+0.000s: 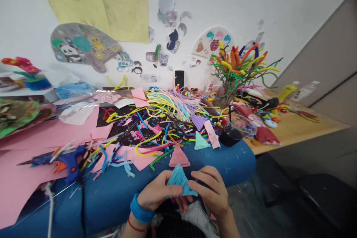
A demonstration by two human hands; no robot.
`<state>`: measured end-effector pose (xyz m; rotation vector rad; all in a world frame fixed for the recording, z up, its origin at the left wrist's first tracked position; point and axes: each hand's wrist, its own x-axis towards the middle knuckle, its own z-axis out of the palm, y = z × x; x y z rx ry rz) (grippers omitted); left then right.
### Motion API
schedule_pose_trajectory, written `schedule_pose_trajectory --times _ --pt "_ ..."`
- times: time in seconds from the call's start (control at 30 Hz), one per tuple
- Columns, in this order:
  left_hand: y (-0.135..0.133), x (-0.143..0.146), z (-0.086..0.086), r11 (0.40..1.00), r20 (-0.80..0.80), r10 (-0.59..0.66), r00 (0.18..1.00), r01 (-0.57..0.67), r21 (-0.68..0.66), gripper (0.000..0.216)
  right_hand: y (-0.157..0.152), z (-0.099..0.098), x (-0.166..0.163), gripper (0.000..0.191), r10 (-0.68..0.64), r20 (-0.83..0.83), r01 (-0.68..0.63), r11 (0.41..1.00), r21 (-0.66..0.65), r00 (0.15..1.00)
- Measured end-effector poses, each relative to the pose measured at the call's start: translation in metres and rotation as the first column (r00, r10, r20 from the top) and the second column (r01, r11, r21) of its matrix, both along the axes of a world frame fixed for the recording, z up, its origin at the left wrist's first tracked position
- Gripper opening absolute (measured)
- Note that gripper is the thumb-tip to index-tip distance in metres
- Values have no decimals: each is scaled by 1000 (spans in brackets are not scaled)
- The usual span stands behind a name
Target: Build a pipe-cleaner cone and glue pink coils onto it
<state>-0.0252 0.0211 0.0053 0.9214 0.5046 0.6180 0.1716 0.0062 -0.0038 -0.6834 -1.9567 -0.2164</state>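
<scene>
- A craft room; a table [295, 130] heaped with pipe cleaners [170, 106] and pink paper [33, 137];
- a glue gun [65, 160]; cartoon cut-outs [83, 44] on the wall

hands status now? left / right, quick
Left hand: closed, holding the blue pipe-cleaner triangle by its left side.
Right hand: closed, pinching the same triangle at its lower right corner.

Two hands [156, 193] [213, 192], four fuzzy triangles (blue [180, 180], pink [179, 157], mint [201, 142], lilac [198, 121]), one glue gun [68, 160], one cup [232, 134]
</scene>
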Motion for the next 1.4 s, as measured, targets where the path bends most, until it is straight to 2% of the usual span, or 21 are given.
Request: schedule_pose_trajectory --times 0.2,0.33,0.6,0.9,1.07,1.23,1.4 --pt "-1 4 -2 986 -75 163 984 -161 34 32 3 4 -2 28 80 30 -77 993 -86 996" --pt "-3 4 4 954 -121 296 948 -285 94 18 5 3 -6 26 78 -45 -86 974 -207 996" --pt "-5 7 11 855 -50 489 871 -467 226 27 -4 13 -31 13 -119 -381 -61 902 -428 917" --pt "-6 7 1 736 29 630 776 -608 297 23 -12 15 -49 13 -121 -494 -204 807 -554 861" --pt "-6 8 1 714 32 650 760 -624 318 10 -13 15 -47 14 -126 -516 -255 755 -605 847" --pt "-8 8 5 725 19 626 780 -590 355 11 -15 16 -46 15 -116 -529 -295 720 -628 841" --pt "-10 8 9 683 6 650 760 -588 433 16 -16 12 -47 14 -110 -526 -301 713 -633 843"
